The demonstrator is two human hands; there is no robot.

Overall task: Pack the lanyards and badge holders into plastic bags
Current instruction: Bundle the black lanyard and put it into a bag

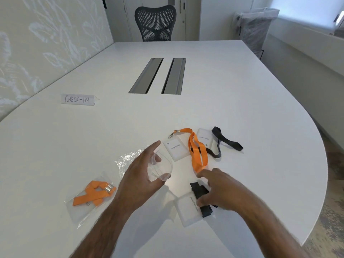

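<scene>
The left hand (143,170) held a crinkled clear plastic bag (128,159), its thumb and fingers curled round the bag's mouth and spreading it open above the white table (242,101). The right hand (217,189) gripped a folded black lanyard (199,189), the thumb pressing it against the curled fingers, while the index finger pointed forward. Under that thumb lay a frosted badge holder (188,211), flat on the table, with the lanyard's end draped over it.

Just past the right index fingertip lay the loop end of a loose orange lanyard (198,151), almost touching it; its metal clip lay farther out. Between the two hands' fingertips, slightly beyond them, sat a frosted badge holder labelled "Tony Stark" (176,148). Beyond the orange lanyard lay another labelled badge holder (204,139) with a second black lanyard (227,141) curling out from it.

Left of the left wrist lay a sealed clear bag with an orange lanyard inside (93,196). Well beyond the left fingers stood a folded paper "CHECK-IN" sign (77,99).
</scene>
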